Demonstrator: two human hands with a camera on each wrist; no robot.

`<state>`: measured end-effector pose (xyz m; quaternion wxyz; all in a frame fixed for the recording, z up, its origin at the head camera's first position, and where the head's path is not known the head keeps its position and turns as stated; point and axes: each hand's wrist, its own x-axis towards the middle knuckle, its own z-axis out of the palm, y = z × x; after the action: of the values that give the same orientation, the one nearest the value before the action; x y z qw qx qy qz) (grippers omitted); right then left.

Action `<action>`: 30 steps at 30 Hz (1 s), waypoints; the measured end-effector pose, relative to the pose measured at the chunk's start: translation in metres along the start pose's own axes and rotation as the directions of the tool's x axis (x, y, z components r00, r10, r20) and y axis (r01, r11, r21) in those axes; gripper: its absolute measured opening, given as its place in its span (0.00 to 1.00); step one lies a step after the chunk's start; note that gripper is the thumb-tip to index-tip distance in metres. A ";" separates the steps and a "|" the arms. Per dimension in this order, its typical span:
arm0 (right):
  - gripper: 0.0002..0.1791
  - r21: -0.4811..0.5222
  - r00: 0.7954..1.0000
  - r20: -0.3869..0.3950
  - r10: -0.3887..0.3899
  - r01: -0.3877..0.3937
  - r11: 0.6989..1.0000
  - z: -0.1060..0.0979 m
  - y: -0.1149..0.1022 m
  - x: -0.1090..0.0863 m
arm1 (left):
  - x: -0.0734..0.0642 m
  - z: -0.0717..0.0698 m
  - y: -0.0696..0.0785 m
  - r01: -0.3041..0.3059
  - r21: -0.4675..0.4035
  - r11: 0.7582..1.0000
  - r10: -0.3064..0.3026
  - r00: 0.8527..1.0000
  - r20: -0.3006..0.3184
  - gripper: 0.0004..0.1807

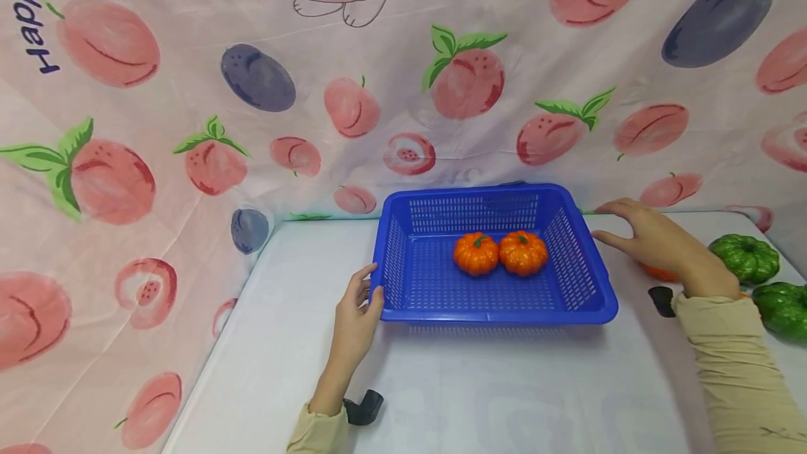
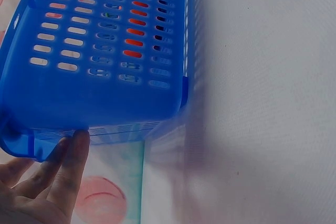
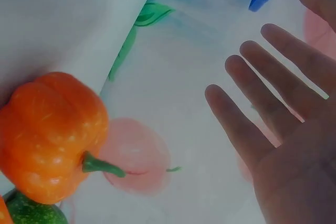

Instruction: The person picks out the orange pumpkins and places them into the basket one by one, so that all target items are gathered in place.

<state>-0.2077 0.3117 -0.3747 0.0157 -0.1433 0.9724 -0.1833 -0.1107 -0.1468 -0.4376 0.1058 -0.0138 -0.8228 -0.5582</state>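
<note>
While in the grip of left hand [image 1: 356, 315], blue basket [image 1: 498, 317] with two orange pumpkins [image 1: 476, 256] inside, right hand [image 1: 657, 240] outspread.

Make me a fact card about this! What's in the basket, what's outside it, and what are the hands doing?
Container: blue plastic basket
Inside: two orange pumpkins, side by side
Left hand: holds the basket's left rim
Right hand: spread open near the right rim; touching or not is unclear
Outside, right: at least one more orange pumpkin, plus two green pumpkins
Behind: fruit-print cloth
</note>
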 end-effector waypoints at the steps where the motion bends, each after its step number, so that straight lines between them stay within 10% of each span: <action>1: 0.34 -0.003 1.000 0.000 0.001 -0.001 1.000 0.000 0.002 0.000 | 0.000 0.000 0.000 -0.002 -0.007 1.000 0.002 1.000 0.000 0.23; 30: 0.31 0.009 0.998 -0.044 0.037 -0.037 0.999 0.010 0.046 -0.019 | 0.000 0.000 -0.001 -0.009 -0.028 1.000 0.009 1.000 0.008 0.23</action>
<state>-0.2017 0.3548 -0.4008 -0.0019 -0.1209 0.9743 -0.1903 -0.1105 -0.1475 -0.4381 0.1050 -0.0212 -0.8152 -0.5693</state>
